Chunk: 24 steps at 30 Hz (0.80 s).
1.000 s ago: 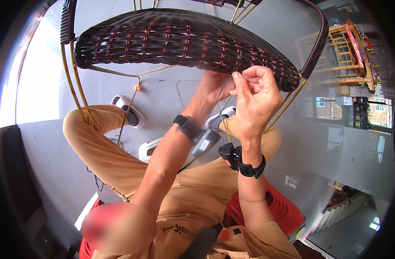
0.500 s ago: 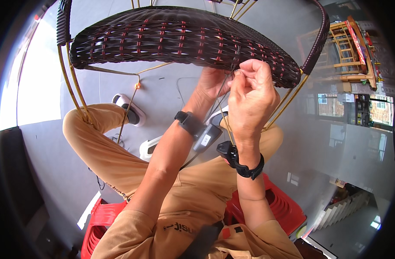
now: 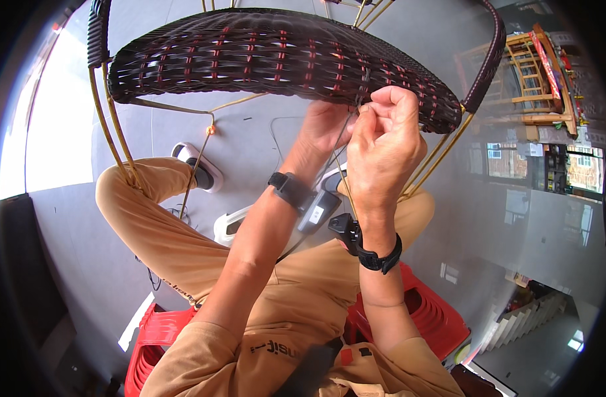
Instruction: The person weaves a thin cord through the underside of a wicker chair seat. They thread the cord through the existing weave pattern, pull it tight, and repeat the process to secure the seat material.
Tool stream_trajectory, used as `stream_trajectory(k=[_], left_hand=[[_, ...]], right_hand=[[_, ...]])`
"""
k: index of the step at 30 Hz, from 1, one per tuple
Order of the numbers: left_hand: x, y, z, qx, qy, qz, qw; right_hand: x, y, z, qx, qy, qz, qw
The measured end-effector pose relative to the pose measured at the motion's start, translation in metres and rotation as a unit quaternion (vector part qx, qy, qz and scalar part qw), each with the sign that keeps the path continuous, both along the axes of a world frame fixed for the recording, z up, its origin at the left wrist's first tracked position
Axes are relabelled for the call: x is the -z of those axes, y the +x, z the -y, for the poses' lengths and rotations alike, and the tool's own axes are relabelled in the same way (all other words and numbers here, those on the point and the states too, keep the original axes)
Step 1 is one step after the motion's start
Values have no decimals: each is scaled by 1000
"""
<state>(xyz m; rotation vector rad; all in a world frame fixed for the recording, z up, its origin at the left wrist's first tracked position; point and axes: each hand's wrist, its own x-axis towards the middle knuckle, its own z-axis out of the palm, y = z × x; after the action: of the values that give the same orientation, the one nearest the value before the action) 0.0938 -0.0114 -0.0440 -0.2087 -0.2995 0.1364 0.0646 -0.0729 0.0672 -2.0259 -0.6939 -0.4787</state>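
Observation:
In front of me stands a chair frame with a dark brown woven rattan panel (image 3: 263, 59), crossed by red strands. At the lower edge of the panel, right of its middle, my right hand (image 3: 386, 149) has thumb and index finger pinched on a thin dark strand (image 3: 360, 110). Close beside it, my left hand (image 3: 324, 126) is closed just under the same edge; its fingertips are partly hidden, and what they hold cannot be made out. A dark strand hangs down between the two hands. Each wrist wears a black strap with a small device.
Gold-coloured metal legs (image 3: 111, 126) run down on both sides of the panel, near my knees. A wrapped dark armrest (image 3: 489, 59) curves at the right. Red plastic stools (image 3: 435, 311) are beneath me. Wooden furniture (image 3: 534, 79) stands far right; a staircase shows at lower right.
My right hand has shifted slightly up and left, still pinching at the panel's edge. The left hand stays nearly in place.

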Motion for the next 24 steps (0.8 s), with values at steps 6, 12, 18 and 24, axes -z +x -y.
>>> stream_trajectory(k=[6,12,18,24], left_hand=[[30,13,4,27,-10,109,994],[29,20,4,50,-2,-24,998],[22,12,-5,101,10,-13,995],[-2,15,-10,28,79,-75,994]], right_hand=[[2,-3,-4,19,23,-18,999],[2,-3,-3,13,20,-9,1000],[-1,-7,5,-15,35,-106,994],[-1,-15,23,-22,52,-35,998]])
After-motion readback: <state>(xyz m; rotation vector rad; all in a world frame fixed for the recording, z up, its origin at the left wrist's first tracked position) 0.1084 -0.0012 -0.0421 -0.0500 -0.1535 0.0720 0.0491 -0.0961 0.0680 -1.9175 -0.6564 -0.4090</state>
